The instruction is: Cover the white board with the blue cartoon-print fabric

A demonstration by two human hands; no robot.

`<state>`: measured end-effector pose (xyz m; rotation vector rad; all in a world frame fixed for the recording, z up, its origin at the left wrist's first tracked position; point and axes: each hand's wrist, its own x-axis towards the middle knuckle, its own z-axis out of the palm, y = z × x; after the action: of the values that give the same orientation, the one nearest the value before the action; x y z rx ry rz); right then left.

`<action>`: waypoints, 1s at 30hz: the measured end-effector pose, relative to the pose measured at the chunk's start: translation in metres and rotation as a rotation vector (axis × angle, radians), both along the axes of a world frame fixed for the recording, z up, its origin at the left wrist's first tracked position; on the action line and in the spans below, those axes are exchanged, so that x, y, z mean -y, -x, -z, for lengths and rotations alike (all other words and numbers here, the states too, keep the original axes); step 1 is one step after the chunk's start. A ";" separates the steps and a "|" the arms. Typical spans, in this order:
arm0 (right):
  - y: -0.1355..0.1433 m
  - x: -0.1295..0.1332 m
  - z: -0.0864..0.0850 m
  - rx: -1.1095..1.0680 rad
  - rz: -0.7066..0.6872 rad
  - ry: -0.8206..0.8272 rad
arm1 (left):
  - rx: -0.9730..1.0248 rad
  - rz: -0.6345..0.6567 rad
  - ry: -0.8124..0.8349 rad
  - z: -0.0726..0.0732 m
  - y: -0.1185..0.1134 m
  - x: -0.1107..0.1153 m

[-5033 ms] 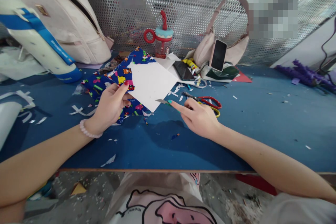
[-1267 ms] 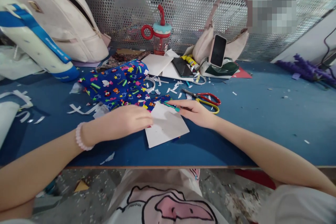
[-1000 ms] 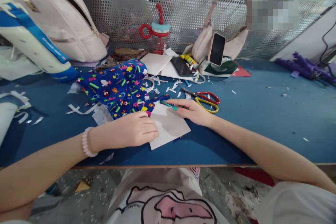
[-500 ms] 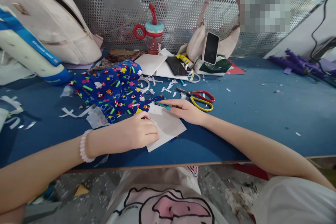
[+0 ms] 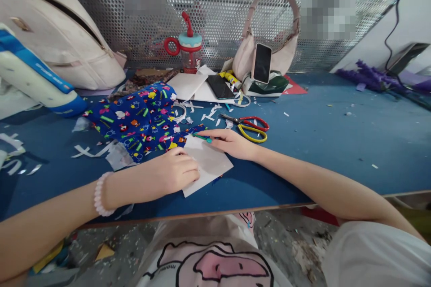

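A white card (image 5: 210,163) lies tilted on the blue table in front of me. My left hand (image 5: 180,169) rests on its left part, fingers curled under; what they hold, if anything, is hidden. My right hand (image 5: 232,142) lies at the card's upper right edge, fingers stretched forward around a thin green tool (image 5: 204,138) held between thumb and fingers. Blue patterned cloth (image 5: 141,119) spreads behind my left hand and reaches the card's top edge. Scissors (image 5: 249,126) with one red and one yellow handle lie just beyond my right hand.
Behind are a dark phone (image 5: 220,87) on white sheets, a red-handled cup (image 5: 190,54), a small bag (image 5: 281,56) with a phone leaning on it, and a backpack (image 5: 67,49). Paper scraps are scattered about. Purple flowers (image 5: 367,76) lie far right.
The view has shifted slightly, so the table things appear a little further left. Both hands keep nearly the same places on the card.
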<state>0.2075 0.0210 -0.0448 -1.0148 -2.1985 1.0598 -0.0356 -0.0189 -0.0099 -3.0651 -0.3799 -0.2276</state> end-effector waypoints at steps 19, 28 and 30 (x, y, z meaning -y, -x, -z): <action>0.001 0.000 -0.002 0.018 0.004 0.006 | -0.127 -0.178 -0.264 0.007 -0.019 0.022; -0.004 0.003 -0.011 0.057 -0.088 -0.141 | -0.080 -0.111 0.041 -0.001 0.003 0.010; -0.009 0.003 -0.018 0.067 -0.158 -0.236 | -0.046 -0.099 0.173 -0.003 0.011 0.004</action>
<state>0.2165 0.0182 -0.0266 -0.7944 -2.4230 0.8156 -0.0464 -0.0230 -0.0074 -3.2012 -0.5759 -0.1254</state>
